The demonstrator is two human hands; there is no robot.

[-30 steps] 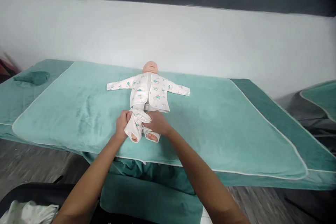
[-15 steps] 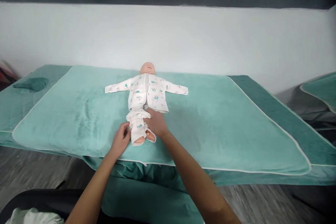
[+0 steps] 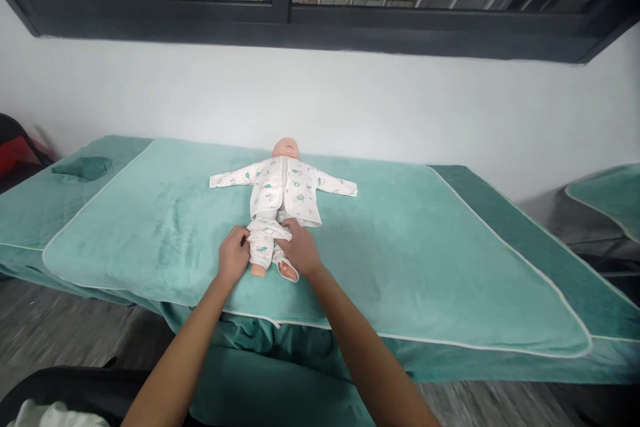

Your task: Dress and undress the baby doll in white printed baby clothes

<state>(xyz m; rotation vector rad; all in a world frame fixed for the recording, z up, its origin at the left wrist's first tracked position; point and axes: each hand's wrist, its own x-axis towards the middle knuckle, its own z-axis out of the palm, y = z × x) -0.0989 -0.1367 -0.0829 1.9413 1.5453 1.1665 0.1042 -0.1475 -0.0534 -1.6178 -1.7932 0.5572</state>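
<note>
The doll (image 3: 285,147) is contained up to the thighs in bunched trousers (image 3: 261,248), gripped left by the left hand (image 3: 233,255), right by the right hand (image 3: 301,250).

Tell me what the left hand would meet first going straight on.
The left hand would first meet the patterned trousers it seems to touch; past them, probably the jacket, though depth is unclear.
</note>
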